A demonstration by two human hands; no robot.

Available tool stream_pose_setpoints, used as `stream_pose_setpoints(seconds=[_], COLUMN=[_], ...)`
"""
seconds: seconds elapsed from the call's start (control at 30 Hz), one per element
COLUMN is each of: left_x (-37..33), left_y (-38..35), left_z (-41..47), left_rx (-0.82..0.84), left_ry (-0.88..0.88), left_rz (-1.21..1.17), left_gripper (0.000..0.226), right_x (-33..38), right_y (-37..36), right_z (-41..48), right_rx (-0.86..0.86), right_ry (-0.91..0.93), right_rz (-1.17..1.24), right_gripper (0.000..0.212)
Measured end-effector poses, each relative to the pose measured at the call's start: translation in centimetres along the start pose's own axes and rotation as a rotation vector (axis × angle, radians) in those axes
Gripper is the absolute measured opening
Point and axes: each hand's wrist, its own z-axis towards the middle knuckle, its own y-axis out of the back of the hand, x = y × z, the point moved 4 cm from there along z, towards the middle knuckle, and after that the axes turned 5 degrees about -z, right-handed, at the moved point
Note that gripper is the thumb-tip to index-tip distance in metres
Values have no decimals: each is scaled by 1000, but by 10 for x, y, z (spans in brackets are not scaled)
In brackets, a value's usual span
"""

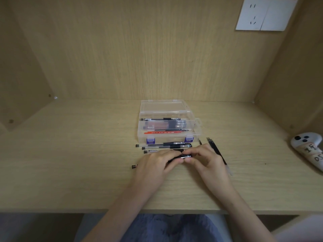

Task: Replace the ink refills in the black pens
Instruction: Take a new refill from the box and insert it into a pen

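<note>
The head camera looks down on a pale wooden desk [70,163] set in a wooden alcove. Both hands meet near the middle of the desk, just in front of a clear plastic box [167,139]. The left hand [155,165] is curled around the barrel of a black pen [185,156], which lies almost level and runs from left to right. The pen's dark end cap sticks out past the left side of that hand. The right hand [207,163] pinches the pen's right end between thumb and fingertips, with its other fingers loosely bent. The two hands' fingertips nearly touch over the pen.

Between the hands and the box, three more pens [164,146] lie side by side on the desk, parallel to the box's front wall. Just right of the right hand, a small bundle of dark refills [216,151] lies at a slant, partly hidden by the hand.

The box is open, with its lid folded back flat behind it and two purple latches on its front. Inside are a black pen at the back, a clear pack of pens in the middle and a red one near the front.

At the right edge of the desk lies a white controller [309,151] with black buttons. A white wall socket [265,13] is at the upper right.
</note>
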Motion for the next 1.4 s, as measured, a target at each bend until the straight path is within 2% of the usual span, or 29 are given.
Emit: stream_pose_setpoints(seconds=[0.53,0.8,1.07,1.2,1.4], left_x=[-1,-4,-3,-1,7], left_y=[0,2,5,7,9], left_z=[0,2,-1,-3,-4], left_rx=[40,13,27,22,51], left_ry=[27,-85,-30,-42,108], left_rz=[-14,106,-16,25,-39], left_gripper=[42,32,33,35,40], right_x=[3,4,2,2,-4], right_y=[1,1,0,0,2], right_z=[-1,-2,-2,-2,1], right_rx=[-12,14,-1,18,-26], right_ry=[24,-30,44,9,-65], right_rz=[20,54,19,83,54], right_gripper=[24,20,16,17,23])
